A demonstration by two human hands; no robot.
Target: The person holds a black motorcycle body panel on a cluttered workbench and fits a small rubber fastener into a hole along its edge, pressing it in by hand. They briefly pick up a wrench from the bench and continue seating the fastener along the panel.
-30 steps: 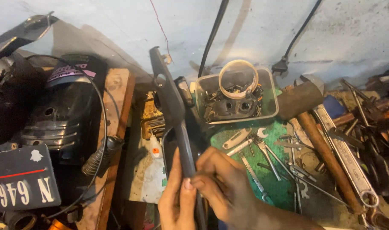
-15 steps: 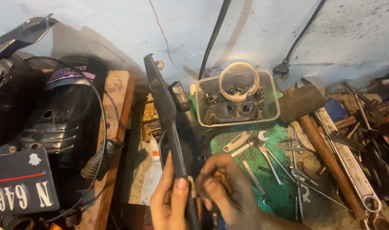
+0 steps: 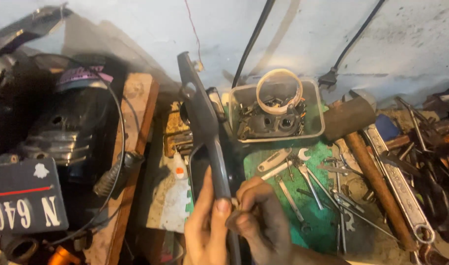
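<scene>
My left hand [image 3: 206, 225] grips the lower end of a long black plastic trim part [image 3: 202, 120], thumb pressed on its face. The part stands nearly upright and reaches up toward the pale wall. My right hand [image 3: 261, 218] is curled beside it on the right, fingertips pinched at the part's lower edge; whatever sits between those fingers is too small to make out. Both hands hover over a green mat [image 3: 313, 196] strewn with spanners and small tools.
A clear plastic tub [image 3: 314, 128] with metal bits and a tape ring sits behind the mat. A wooden-handled mallet [image 3: 367, 162] and big wrench [image 3: 399, 186] lie right. A dark motor housing [image 3: 62, 127], a black number plate [image 3: 25, 206] and a wooden plank [image 3: 133, 147] fill the left.
The black part has tilted and shifted slightly left. My hands have slid lower along it, and my right fingers have closed in at its lower edge.
</scene>
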